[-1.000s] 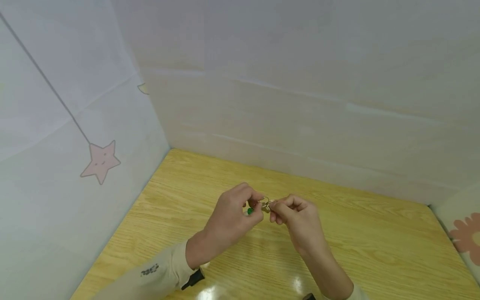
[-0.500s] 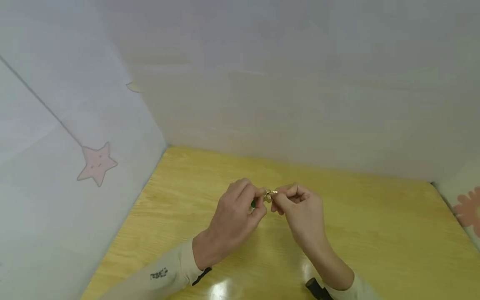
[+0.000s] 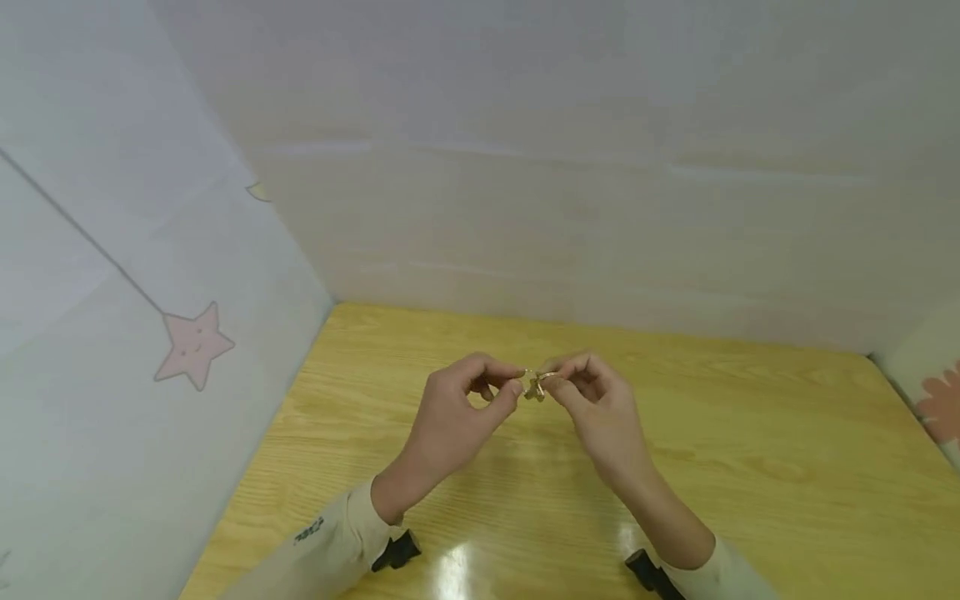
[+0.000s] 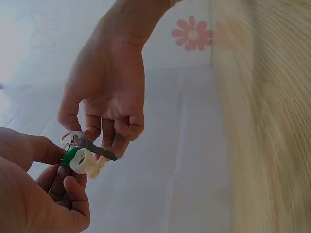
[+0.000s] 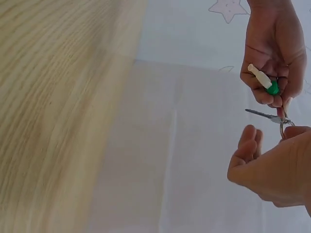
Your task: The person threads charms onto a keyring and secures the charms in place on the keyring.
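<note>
Between my two raised hands hangs a small bunch: a metal key (image 4: 99,149), a metal key ring (image 5: 283,129) and a green-and-white charm (image 4: 80,162). My left hand (image 3: 453,417) pinches the chain end near the charm, with thumb and forefinger. From the right, my right hand (image 3: 607,421) pinches the key ring between thumb and forefinger. The key points away from the ring, close by the charm, in both wrist views. In the head view the charm is hidden behind the left hand. How the chain joins the ring is too small to tell.
Below the hands lies a wood-grain table (image 3: 750,467). Pale walls stand behind and at the left, with a pink star (image 3: 195,346) printed on the left one. At the right edge shows a printed flower (image 3: 941,404). Black wrist devices (image 3: 397,550) sit under the sleeves.
Both hands have risen a little in the head view. The left thumb and fingers have spread somewhat, and the green part has gone out of sight there. Each hand keeps its hold.
</note>
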`<act>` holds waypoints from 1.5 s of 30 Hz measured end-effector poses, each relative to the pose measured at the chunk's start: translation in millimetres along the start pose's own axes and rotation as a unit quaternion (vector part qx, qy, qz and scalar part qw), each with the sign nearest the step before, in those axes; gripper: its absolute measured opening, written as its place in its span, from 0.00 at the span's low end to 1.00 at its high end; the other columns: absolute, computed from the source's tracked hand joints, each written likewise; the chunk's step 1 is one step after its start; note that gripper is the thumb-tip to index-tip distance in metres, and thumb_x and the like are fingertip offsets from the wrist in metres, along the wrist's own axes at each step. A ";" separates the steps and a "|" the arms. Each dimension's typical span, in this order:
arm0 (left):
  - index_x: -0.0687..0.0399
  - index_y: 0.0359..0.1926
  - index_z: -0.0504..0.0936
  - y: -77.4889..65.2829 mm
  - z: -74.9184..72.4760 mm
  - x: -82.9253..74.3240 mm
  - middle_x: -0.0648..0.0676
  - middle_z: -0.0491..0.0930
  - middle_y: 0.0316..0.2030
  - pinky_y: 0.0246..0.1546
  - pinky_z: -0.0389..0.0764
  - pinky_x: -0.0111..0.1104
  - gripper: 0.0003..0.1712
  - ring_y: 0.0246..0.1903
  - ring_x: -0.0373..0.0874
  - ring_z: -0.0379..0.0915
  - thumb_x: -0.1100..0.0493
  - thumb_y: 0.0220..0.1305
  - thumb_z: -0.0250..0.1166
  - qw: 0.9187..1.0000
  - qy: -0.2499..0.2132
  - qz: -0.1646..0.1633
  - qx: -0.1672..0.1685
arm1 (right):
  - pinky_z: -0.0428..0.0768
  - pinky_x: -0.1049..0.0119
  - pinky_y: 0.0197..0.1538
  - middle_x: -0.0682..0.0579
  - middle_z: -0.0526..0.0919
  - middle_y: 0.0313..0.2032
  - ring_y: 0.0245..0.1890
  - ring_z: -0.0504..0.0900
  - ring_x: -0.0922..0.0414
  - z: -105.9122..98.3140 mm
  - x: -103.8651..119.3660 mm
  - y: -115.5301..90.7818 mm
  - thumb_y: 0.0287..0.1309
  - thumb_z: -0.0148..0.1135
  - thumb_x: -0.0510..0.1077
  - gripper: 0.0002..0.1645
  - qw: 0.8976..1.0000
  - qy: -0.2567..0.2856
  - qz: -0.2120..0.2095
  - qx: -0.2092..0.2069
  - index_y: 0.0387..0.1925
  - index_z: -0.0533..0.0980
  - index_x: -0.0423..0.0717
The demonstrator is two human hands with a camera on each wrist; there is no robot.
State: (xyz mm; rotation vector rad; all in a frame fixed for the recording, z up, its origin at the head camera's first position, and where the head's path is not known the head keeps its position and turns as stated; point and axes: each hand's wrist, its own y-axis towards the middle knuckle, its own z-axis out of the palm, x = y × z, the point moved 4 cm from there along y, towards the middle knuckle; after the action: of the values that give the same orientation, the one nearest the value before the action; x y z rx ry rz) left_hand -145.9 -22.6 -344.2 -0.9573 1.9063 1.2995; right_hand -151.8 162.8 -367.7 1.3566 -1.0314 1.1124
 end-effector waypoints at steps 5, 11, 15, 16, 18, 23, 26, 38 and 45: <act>0.53 0.52 0.86 2.7 -5.2 9.0 0.47 0.85 0.39 0.32 0.80 0.35 0.11 0.34 0.43 0.81 0.55 0.74 0.65 0.993 -0.067 -0.089 0.027 | 0.77 0.58 0.52 0.40 0.81 0.42 0.46 0.79 0.45 4.3 -9.2 4.9 0.75 0.58 0.43 0.13 0.991 0.080 0.029 0.100 0.40 0.67 0.36; 0.49 0.56 0.85 17.4 -10.9 31.8 0.47 0.83 0.34 0.22 0.73 0.33 0.14 0.28 0.44 0.79 0.53 0.75 0.63 0.989 -0.013 -0.119 0.085 | 0.77 0.59 0.46 0.37 0.79 0.38 0.41 0.80 0.44 1.0 -30.0 17.7 0.73 0.61 0.45 0.16 0.979 0.082 0.067 0.174 0.41 0.68 0.36; 0.46 0.55 0.86 24.8 -12.0 57.8 0.42 0.84 0.41 0.32 0.80 0.37 0.13 0.38 0.40 0.80 0.52 0.74 0.65 0.981 0.028 -0.144 0.124 | 0.79 0.59 0.40 0.33 0.80 0.37 0.37 0.81 0.38 -14.6 -50.2 24.6 0.69 0.67 0.47 0.16 0.986 -0.017 0.071 0.153 0.43 0.73 0.38; 0.46 0.54 0.86 25.4 -10.3 65.1 0.41 0.84 0.43 0.35 0.81 0.38 0.12 0.39 0.40 0.80 0.53 0.74 0.65 0.979 0.039 -0.147 0.136 | 0.78 0.60 0.37 0.34 0.81 0.37 0.36 0.81 0.37 -19.5 -55.1 25.6 0.68 0.68 0.47 0.15 0.986 -0.049 0.063 0.145 0.43 0.75 0.39; 0.45 0.51 0.87 25.7 -4.8 79.7 0.40 0.83 0.43 0.39 0.81 0.38 0.10 0.42 0.37 0.79 0.53 0.73 0.65 0.974 0.066 -0.146 0.158 | 0.76 0.62 0.31 0.35 0.82 0.36 0.35 0.82 0.35 -28.6 -63.8 26.6 0.67 0.69 0.46 0.12 0.985 -0.107 0.048 0.128 0.42 0.77 0.42; 0.51 0.46 0.89 24.1 9.3 105.6 0.42 0.82 0.41 0.42 0.79 0.36 0.06 0.41 0.38 0.76 0.58 0.71 0.68 0.956 0.146 -0.137 0.216 | 0.76 0.63 0.29 0.42 0.85 0.35 0.32 0.84 0.40 -42.2 -78.3 30.1 0.69 0.67 0.42 0.06 0.970 -0.210 0.019 0.123 0.43 0.82 0.44; 0.54 0.44 0.89 21.4 13.4 117.0 0.46 0.80 0.40 0.41 0.79 0.34 0.06 0.40 0.40 0.76 0.61 0.70 0.69 0.942 0.196 -0.127 0.241 | 0.81 0.59 0.33 0.43 0.86 0.36 0.31 0.84 0.43 -43.7 -82.6 31.3 0.71 0.62 0.37 0.07 0.960 -0.235 0.014 0.151 0.45 0.83 0.41; 0.47 0.38 0.87 4.8 19.4 127.7 0.44 0.83 0.39 0.43 0.80 0.39 0.03 0.38 0.38 0.78 0.55 0.67 0.72 0.913 0.265 -0.115 0.288 | 0.80 0.59 0.32 0.49 0.86 0.29 0.27 0.83 0.50 -40.2 -90.7 25.5 0.72 0.59 0.35 0.08 0.936 -0.280 0.114 0.179 0.45 0.82 0.37; 0.47 0.37 0.87 5.0 22.2 129.3 0.47 0.80 0.38 0.42 0.78 0.40 0.03 0.36 0.40 0.76 0.55 0.66 0.73 0.904 0.298 -0.099 0.290 | 0.79 0.60 0.30 0.51 0.83 0.26 0.25 0.82 0.53 -42.4 -96.7 23.7 0.69 0.62 0.36 0.07 0.910 -0.325 0.143 0.215 0.36 0.83 0.38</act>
State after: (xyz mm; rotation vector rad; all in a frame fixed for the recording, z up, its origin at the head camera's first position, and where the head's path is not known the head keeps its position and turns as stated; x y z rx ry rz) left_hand -217.1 -28.0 -454.4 -1.2557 2.3613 0.2659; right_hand -197.0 203.3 -457.3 2.0640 -1.5641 1.1681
